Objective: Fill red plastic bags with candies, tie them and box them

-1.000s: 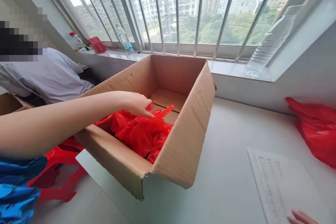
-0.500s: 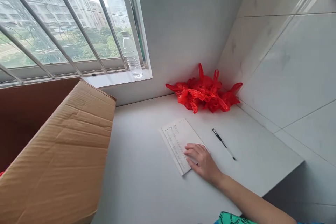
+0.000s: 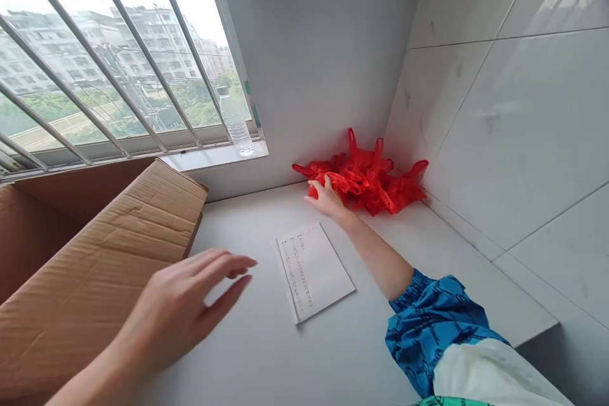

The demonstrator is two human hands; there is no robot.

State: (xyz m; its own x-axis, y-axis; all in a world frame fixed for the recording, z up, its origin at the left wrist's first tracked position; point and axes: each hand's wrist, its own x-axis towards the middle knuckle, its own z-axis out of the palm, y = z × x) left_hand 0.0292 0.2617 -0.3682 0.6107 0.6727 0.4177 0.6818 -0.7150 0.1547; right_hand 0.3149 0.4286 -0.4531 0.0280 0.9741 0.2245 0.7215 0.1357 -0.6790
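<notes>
My right hand [image 3: 327, 199] reaches to the left end of a heap of red plastic bags [image 3: 368, 181]. Its fingers are spread and touch the bags, with red film showing between them. My left hand [image 3: 190, 295] hangs in front of the cardboard box, thumb and fingers apart, holding nothing. Between my hands a notebook [image 3: 316, 273] with rows of writing lies on the white tabletop [image 3: 247, 336]. The pen is out of sight; my right forearm and blue sleeve [image 3: 440, 317] cover that area.
At the left stands a large open cardboard box [image 3: 118, 235]. A clear plastic bottle [image 3: 236, 124] is on the sill of the barred window [image 3: 143, 51]. Tiled wall [image 3: 523, 139] borders the table on the right.
My right hand has left the notebook and moved up to the red bags. My left hand has come into view at the lower left. The pen no longer shows. The view has shifted slightly.
</notes>
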